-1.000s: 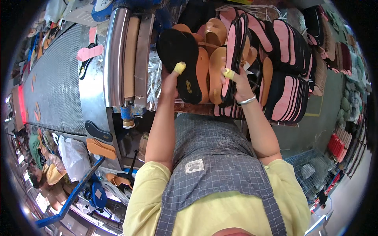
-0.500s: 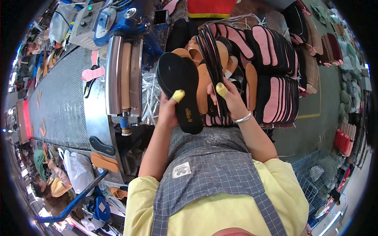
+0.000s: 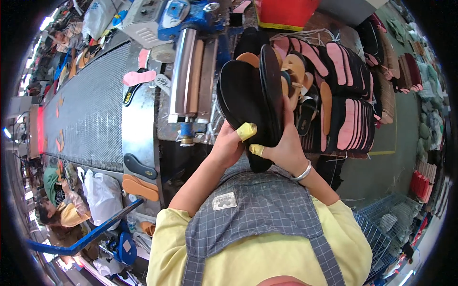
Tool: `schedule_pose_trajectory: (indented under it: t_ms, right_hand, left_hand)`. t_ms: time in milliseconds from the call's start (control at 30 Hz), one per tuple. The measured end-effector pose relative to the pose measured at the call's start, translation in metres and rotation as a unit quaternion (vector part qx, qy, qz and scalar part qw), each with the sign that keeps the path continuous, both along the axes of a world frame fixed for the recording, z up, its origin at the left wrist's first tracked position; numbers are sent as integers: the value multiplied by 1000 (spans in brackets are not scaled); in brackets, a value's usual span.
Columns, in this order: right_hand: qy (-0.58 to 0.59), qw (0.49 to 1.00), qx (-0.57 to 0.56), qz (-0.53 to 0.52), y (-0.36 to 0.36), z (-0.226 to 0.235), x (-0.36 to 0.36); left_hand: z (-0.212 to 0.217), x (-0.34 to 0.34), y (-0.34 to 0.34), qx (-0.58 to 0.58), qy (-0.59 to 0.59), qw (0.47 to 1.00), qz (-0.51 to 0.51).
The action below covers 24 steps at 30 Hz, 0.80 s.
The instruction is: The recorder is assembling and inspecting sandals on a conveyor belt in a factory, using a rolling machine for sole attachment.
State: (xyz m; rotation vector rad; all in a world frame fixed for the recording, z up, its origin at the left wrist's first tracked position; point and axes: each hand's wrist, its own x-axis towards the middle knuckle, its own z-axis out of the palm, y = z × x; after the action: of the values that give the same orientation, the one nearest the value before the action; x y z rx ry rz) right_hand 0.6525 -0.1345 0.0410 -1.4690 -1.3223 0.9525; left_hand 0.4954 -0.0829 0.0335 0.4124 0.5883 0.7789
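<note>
Both hands occupied, close together in front of the apron (image 3: 267, 209). Left hand (image 3: 228, 147) grips the lower left side of a bundle of black soles (image 3: 242, 97), its thumb laid across the near face. Right hand (image 3: 287, 148) clasps the same bundle from the right, fingers running up along the outer side, thumb pointing inward. Yellow wrapping (image 3: 247, 131) on both thumbs (a silvery bracelet (image 3: 303, 171) on the right wrist). Soles upright, toe ends away from the body, splayed apart at the top and gathered near the thumbs; exact count unclear, as they overlap.

Just beyond the right hand: tan sandals (image 3: 294, 68) heaped on the bench (image 3: 329, 23), a dark sandal (image 3: 306, 116) and a narrow tan sole (image 3: 326, 109). Farther right, pink-and-black soles (image 3: 353, 124) in leaning rows. Past the hands, a red bin (image 3: 286, 13) with a yellow rim.

Left of the left hand, a shiny metal roller (image 3: 182, 76); well left, a mesh belt (image 3: 90, 112). Below that, left of the left forearm, a dark sole (image 3: 140, 166) beside tan soles (image 3: 140, 187).
</note>
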Motion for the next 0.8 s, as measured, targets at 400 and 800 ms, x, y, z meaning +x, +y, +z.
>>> schedule_pose_trajectory:
  t_ms: [400, 800]
  right_hand:
    - [116, 993, 1, 37, -21, 20, -99]
    - [368, 929, -30, -26, -58, 26, -79]
  left_hand:
    - [1, -94, -19, 103, 33, 992, -70]
    - [-24, -98, 1, -7, -170, 974, -151]
